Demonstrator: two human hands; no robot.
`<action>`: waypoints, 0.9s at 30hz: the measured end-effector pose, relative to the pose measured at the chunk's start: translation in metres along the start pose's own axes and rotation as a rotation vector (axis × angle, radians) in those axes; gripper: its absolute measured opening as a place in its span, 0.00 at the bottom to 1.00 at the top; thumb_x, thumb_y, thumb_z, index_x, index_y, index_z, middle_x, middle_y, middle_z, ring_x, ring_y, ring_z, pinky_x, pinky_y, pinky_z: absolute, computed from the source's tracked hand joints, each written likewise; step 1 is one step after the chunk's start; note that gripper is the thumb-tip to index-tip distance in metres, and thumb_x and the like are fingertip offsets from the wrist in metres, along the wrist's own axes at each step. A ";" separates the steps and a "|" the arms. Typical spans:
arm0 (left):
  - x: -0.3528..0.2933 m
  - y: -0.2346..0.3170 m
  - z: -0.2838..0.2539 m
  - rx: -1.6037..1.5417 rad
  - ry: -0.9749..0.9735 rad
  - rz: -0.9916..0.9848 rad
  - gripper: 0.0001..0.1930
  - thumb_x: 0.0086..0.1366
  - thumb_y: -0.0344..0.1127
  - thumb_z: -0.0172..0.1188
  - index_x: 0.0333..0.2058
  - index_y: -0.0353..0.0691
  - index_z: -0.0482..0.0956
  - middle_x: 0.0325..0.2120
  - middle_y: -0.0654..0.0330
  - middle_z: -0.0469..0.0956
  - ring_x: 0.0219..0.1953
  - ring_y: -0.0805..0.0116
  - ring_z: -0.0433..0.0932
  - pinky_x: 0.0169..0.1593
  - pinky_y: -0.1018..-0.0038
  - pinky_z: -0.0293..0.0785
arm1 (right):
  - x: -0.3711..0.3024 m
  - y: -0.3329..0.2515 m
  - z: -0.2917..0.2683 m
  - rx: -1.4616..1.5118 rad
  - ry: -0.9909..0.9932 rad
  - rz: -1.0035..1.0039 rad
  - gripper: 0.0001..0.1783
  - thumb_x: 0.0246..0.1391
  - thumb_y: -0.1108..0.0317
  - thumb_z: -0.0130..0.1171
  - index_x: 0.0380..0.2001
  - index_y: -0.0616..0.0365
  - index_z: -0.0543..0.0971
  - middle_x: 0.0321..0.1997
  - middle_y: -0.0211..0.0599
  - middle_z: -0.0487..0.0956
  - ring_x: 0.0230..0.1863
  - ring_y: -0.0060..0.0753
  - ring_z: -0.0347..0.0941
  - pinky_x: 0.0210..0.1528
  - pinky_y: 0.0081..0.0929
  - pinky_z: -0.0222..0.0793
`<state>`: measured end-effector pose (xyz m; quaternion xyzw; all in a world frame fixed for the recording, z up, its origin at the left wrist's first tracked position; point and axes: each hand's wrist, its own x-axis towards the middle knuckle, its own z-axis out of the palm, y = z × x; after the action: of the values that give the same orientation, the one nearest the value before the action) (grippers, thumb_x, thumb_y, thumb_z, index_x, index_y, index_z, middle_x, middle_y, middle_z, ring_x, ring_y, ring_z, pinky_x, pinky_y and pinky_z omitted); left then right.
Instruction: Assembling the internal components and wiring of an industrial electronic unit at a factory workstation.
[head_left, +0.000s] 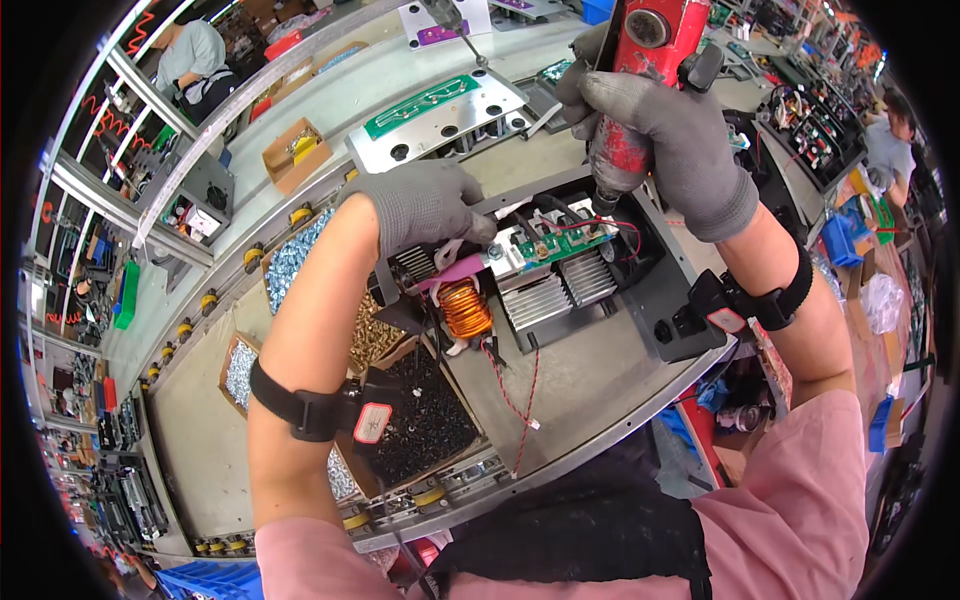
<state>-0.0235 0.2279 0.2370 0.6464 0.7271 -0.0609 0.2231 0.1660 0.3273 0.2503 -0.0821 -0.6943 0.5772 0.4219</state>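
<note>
Your grey-gloved right hand (665, 135) is gripping the worn red powered screwdriver (640, 75), fingers wrapped fully round it, its tip hidden behind the green circuit board (560, 243) inside the black metal chassis (640, 300). Your gloved left hand (425, 205) is pressing curled fingers on the chassis's left edge. Beside it, a cardboard box (425, 415) is holding black screws, your forearm covering part

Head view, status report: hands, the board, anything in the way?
Right hand grips red power screwdriver, tip down at green circuit board. Left hand steadies the assembly. Red wires cross the board.
</note>
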 end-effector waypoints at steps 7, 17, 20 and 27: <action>0.004 0.013 0.017 0.253 0.159 -0.143 0.18 0.53 0.46 0.57 0.36 0.39 0.80 0.35 0.51 0.78 0.40 0.54 0.77 0.44 0.65 0.73 | 0.001 0.000 0.002 -0.192 -0.044 -0.021 0.18 0.52 0.67 0.56 0.46 0.61 0.70 0.36 0.39 0.78 0.34 0.27 0.75 0.36 0.24 0.72; -0.011 0.001 0.029 -0.026 0.287 -0.089 0.19 0.53 0.47 0.59 0.40 0.43 0.81 0.37 0.54 0.80 0.43 0.59 0.78 0.49 0.68 0.71 | -0.003 -0.005 0.002 -0.232 -0.098 -0.105 0.11 0.50 0.65 0.56 0.35 0.61 0.76 0.29 0.34 0.78 0.29 0.22 0.73 0.33 0.23 0.71; -0.013 -0.003 0.035 -0.045 0.453 -0.041 0.17 0.55 0.42 0.59 0.41 0.40 0.79 0.32 0.53 0.79 0.36 0.63 0.78 0.39 0.70 0.74 | -0.004 -0.008 0.002 -0.227 -0.022 -0.029 0.10 0.50 0.65 0.55 0.32 0.61 0.76 0.28 0.33 0.77 0.28 0.23 0.73 0.32 0.23 0.71; -0.018 -0.008 0.022 -1.604 0.260 0.015 0.17 0.57 0.21 0.49 0.46 0.22 0.68 0.32 0.54 0.73 0.22 0.78 0.68 0.18 0.87 0.60 | -0.002 -0.004 0.002 -0.020 -0.013 -0.050 0.11 0.46 0.67 0.62 0.31 0.62 0.77 0.23 0.33 0.77 0.24 0.22 0.74 0.27 0.22 0.72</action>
<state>-0.0249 0.2014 0.2228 0.2967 0.5652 0.5558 0.5325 0.1671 0.3238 0.2527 -0.0652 -0.7047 0.5598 0.4310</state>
